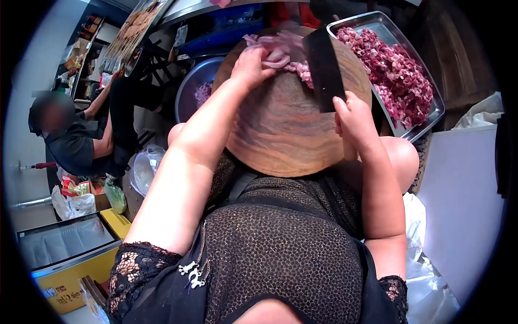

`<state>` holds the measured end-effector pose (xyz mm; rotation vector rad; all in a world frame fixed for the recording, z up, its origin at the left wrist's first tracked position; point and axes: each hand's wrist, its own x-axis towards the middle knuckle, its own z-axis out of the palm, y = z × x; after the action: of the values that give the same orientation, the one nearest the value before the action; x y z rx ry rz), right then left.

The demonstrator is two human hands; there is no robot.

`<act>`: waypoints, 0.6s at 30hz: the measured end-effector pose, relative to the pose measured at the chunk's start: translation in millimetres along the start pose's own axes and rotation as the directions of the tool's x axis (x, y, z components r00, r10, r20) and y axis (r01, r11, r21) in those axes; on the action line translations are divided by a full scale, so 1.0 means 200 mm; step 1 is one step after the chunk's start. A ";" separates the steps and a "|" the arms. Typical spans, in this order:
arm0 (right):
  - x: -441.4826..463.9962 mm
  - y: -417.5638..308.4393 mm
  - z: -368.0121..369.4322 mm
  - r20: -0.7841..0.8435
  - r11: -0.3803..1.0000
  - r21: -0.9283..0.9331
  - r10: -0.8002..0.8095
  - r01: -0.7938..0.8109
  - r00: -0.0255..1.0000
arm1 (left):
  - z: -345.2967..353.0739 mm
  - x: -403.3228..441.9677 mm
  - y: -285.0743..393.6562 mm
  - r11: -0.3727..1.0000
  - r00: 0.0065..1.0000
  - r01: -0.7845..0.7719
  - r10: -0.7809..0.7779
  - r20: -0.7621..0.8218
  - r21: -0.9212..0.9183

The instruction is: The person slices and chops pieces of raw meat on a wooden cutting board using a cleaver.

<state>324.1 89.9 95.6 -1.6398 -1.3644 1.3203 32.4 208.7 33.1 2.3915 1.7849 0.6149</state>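
My right hand point(353, 119) is wrapped round the handle of a cleaver point(325, 70), whose broad dark blade stands over the right part of a round wooden chopping board point(280, 129). Strips of pale pink raw meat point(280, 49) lie along the board's far side. On their left end rests my left hand point(252, 67), fingers bent over the strips and pressing on them. Small cut pieces point(303, 72) sit between the strips and the blade. The blade hides part of the meat and of the board behind it.
A metal tray point(441, 102) heaped with chopped red meat point(391, 73) stands right of the board. To the left is a metal bowl point(186, 89) with some meat inside. Another person point(75, 135) sits at far left near skewers point(132, 35). A blue bin point(221, 35) stands behind.
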 end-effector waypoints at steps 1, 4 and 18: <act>-0.01 0.00 0.00 0.104 0.998 0.034 0.041 -0.044 0.994 | 0.00 -0.02 -0.02 1.000 1.000 -0.003 0.003 0.003 -0.001; -0.03 0.00 0.00 0.336 0.983 0.036 0.158 -0.181 0.928 | -0.04 -0.06 -0.02 0.994 0.985 0.099 -0.106 0.134 0.053; 0.00 0.10 0.03 0.172 0.960 -0.273 0.106 -0.056 0.979 | -0.46 -0.06 0.02 0.973 0.974 0.226 -0.227 -0.019 -0.053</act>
<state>325.8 83.4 75.8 -1.8026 -1.6620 1.4157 -0.5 180.7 114.3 2.1157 1.9890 0.6545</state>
